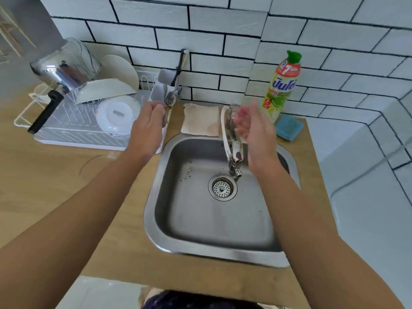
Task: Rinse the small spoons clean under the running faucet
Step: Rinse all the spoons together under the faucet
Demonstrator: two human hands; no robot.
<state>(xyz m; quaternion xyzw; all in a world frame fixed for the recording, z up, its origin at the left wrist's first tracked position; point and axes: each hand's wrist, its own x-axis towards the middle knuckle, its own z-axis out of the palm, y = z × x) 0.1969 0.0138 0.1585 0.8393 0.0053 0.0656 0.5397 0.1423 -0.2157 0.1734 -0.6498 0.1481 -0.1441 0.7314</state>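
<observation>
1. White brick-pattern tiles back a wooden counter (66, 175) with a square steel sink (214, 219).
2. Left hand (148, 128) holds small metal spoons (170, 101) at the white cutlery holder (163, 85), far left of the sink.
3. Right hand (256, 134) is relaxed, fingers spread, beside the chrome faucet (234, 150).

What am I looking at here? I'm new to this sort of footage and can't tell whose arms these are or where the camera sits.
It is one picture from a camera worn on a person's head, looking down at their own bare arms; no machine is involved. The left hand reaches toward the cutlery holder on the white dish rack, where spoons stand; its grip is blurred. The right hand is open beside the faucet, holding nothing. Below lies a steel sink, with no water visibly running. Behind it are a cloth, a detergent bottle and a blue sponge.
</observation>
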